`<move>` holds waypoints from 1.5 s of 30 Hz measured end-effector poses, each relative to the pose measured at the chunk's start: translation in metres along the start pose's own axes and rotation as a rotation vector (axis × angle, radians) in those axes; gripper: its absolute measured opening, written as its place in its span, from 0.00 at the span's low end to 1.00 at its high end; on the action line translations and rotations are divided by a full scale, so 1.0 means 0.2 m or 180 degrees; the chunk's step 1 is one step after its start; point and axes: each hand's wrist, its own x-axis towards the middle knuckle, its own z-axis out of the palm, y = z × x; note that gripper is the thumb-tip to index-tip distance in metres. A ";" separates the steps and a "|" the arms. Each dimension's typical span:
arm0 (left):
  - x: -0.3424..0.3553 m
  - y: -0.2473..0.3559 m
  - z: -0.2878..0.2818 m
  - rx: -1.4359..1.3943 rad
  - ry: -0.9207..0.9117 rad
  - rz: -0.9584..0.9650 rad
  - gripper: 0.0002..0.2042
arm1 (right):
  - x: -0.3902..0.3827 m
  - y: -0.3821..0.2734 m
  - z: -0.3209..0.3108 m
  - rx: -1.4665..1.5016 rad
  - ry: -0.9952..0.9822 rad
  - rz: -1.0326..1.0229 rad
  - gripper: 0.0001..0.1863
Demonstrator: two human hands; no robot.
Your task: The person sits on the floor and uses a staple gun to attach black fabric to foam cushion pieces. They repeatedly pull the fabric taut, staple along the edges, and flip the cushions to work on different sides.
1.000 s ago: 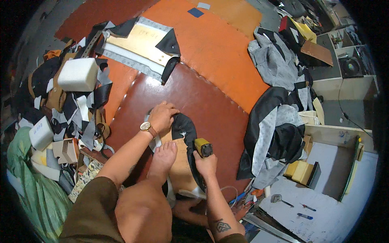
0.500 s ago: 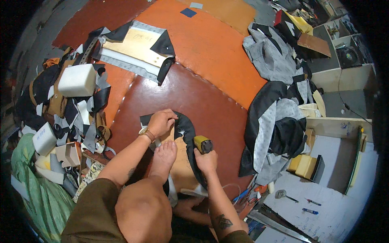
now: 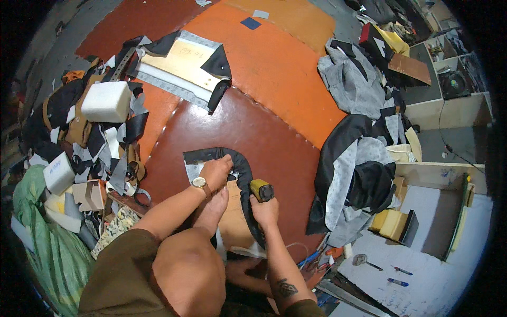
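Dark red-brown leather mat (image 3: 253, 132) covered the floor where the person sat, and that's where the work was, in the one head view there was. The left hand (image 3: 215, 171) pressed flat-ish on a curved black strip (image 3: 244, 177) lying over a pale grey pattern piece (image 3: 194, 171), fingers curled down on the strip and pinning it to the mat. The right hand (image 3: 265, 208) was wrapped tight around a yellow-handled tool (image 3: 261, 190), its black tip sitting right at the strip's outer curve; couldn't tell what kind of tool it was from that angle. A bare foot (image 3: 214, 208) rested on a tan sheet (image 3: 235, 224) just beside the strip, between the two hands. Honestly the risk I saw was the left fingers being so near the tool tip: a slip along that curve could've run into them, or into the foot. The strip also looked only held at one end, so it might've crept sideways and thrown the line off. Scrap piles (image 3: 100, 148) and grey fabric (image 3: 354, 174) sat well apart, not in the way.
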 end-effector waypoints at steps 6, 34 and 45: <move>-0.13 0.08 0.09 0.0637 -0.0251 0.0130 0.24 | 0.03 0.06 -0.03 0.0271 -0.0397 -0.0081 0.23; -0.26 0.06 0.06 0.0171 -0.0478 -0.0120 0.23 | 0.03 -0.41 0.12 -0.0362 -0.0811 0.0007 0.26; -0.09 -0.08 -0.03 -0.0808 0.1073 -0.0920 0.25 | -0.02 -0.25 0.20 0.0382 -0.0543 -0.0021 0.23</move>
